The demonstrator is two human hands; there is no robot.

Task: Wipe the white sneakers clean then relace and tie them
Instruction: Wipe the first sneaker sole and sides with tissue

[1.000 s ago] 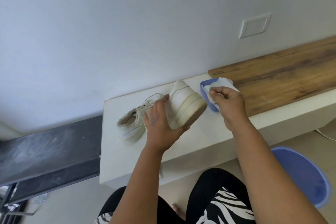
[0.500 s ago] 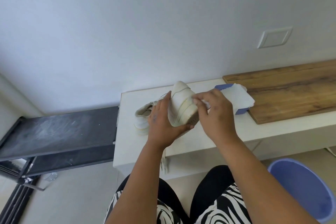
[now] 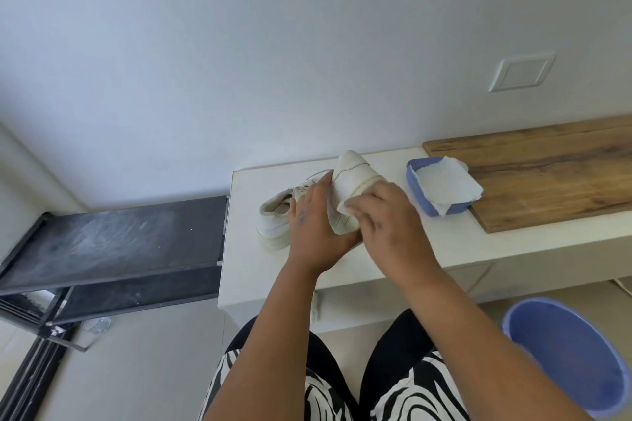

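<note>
Two white sneakers are sitting with us on the white shelf [image 3: 393, 249]: one sneaker [image 3: 345, 178] is being tipped up on its heel end, and the other sneaker [image 3: 273, 219] is resting flat at its nine o'clock, just beside it. We are judging the job as early, since we are wiping, with relacing and tying not begun. Our left hand [image 3: 318, 225] is curling round the raised shoe's side, gripping it. Our right hand [image 3: 386, 222] is pressing a crumpled wipe [image 3: 345, 207] against the cream rubber sole edge, fingers bent over it. At three o'clock a shallow blue plastic tub [image 3: 415, 188] is holding soft torn paper sheets [image 3: 444, 181], touching a grainy wooden board [image 3: 547, 174]. Laces are showing faintly on the flat shoe's smooth leather upper.
</note>
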